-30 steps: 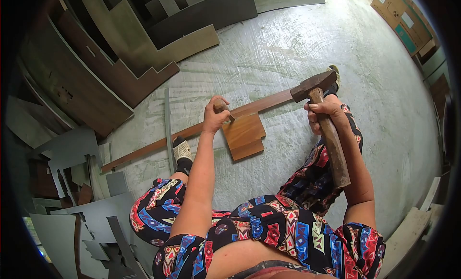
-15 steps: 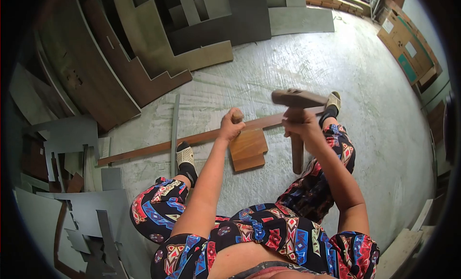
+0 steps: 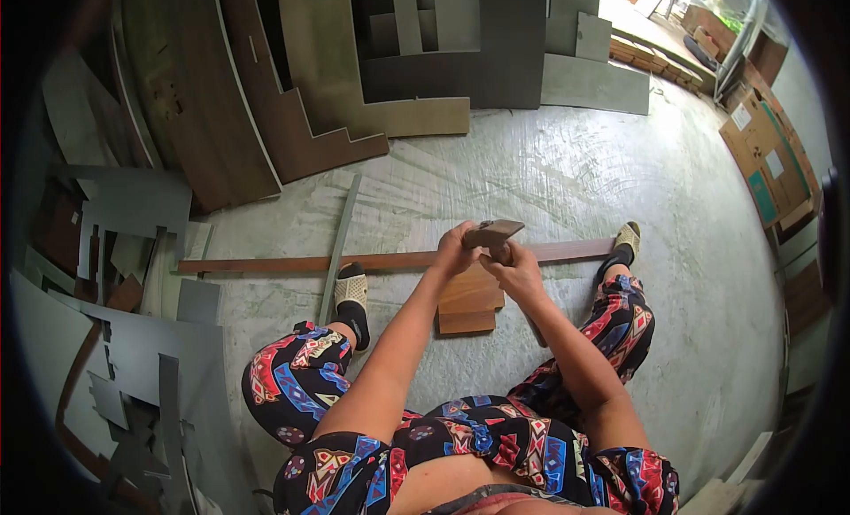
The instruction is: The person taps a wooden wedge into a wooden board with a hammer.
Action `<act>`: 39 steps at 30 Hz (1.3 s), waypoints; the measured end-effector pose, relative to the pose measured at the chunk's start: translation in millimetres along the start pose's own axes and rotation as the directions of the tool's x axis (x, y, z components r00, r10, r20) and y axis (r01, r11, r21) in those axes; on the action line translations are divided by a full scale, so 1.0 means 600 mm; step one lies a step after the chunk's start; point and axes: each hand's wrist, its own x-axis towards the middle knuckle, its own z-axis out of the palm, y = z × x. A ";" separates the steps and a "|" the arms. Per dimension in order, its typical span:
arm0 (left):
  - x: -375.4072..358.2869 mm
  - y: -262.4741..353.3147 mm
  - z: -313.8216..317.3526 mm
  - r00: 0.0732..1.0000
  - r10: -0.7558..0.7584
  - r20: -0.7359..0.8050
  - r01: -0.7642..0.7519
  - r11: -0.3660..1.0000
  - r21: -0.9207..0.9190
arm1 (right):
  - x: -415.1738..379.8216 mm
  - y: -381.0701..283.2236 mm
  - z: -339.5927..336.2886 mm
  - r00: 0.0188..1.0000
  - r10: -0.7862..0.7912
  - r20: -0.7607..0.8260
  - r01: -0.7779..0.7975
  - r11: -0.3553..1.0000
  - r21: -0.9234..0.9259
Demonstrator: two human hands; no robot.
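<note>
My right hand [image 3: 516,273] is closed around the handle of a hammer, close below its head [image 3: 498,232]. Just left of the hammer head, my left hand [image 3: 456,252] is closed over the long brown strip; the tool handle it gripped earlier is hidden behind the hand and hammer. Beneath both hands lies a brown wooden block [image 3: 467,301] with a stepped edge. The long brown strip [image 3: 390,261] runs across the floor, touching the block's far side or passing behind it.
A narrow grey strip [image 3: 343,240] crosses the long strip near my left foot [image 3: 351,289]. My right foot [image 3: 628,240] is at the strip's right end. Cut boards [image 3: 199,99] lean at the back left. Grey offcuts [image 3: 142,347] lie left; a cardboard box [image 3: 768,156] stands right.
The hammer has moved left and down to my left hand, and the two hands are now close together. The view has shifted, so the boards appear lower and farther right.
</note>
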 end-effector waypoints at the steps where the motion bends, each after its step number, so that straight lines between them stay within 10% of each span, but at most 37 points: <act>1: -0.001 0.005 -0.002 1.000 -0.014 0.005 0.014 1.000 -0.015 | 0.000 0.001 0.003 1.000 0.003 -0.010 -0.002 0.999 0.048; 12: -0.006 0.016 0.010 0.999 0.030 0.012 -0.028 0.993 -0.114 | -0.002 -0.029 -0.016 0.996 0.070 0.053 -0.080 0.970 0.230; 16: -0.015 0.041 -0.003 0.975 -0.214 0.060 0.217 0.974 -0.058 | -0.013 -0.050 -0.018 1.000 -0.017 -0.016 0.021 0.948 0.317; 19: -0.010 0.023 0.004 0.995 -0.080 0.054 0.088 0.983 -0.163 | -0.007 -0.018 -0.011 1.000 -0.017 -0.022 0.020 0.994 0.111; 20: -0.011 0.031 0.000 1.000 -0.014 0.014 0.013 0.996 0.083 | 0.000 0.014 -0.002 1.000 0.007 -0.008 -0.007 0.998 -0.059; 27: -0.018 0.065 -0.010 0.977 -0.209 0.048 0.213 0.968 -0.131 | -0.026 -0.066 -0.015 0.999 0.026 0.027 -0.033 0.952 0.303; 31: -0.009 0.033 -0.010 0.971 -0.205 0.127 0.208 0.978 -0.012 | -0.003 -0.010 -0.008 0.998 0.048 0.031 -0.046 0.997 -0.060; 35: -0.006 0.015 -0.002 0.978 -0.179 0.108 0.189 0.978 -0.085 | -0.020 -0.056 -0.022 0.995 0.084 0.061 -0.099 0.945 0.312; 39: -0.010 0.035 -0.010 0.980 -0.186 0.075 0.187 0.982 -0.003 | -0.013 -0.023 -0.024 0.998 0.028 0.054 -0.039 0.974 0.224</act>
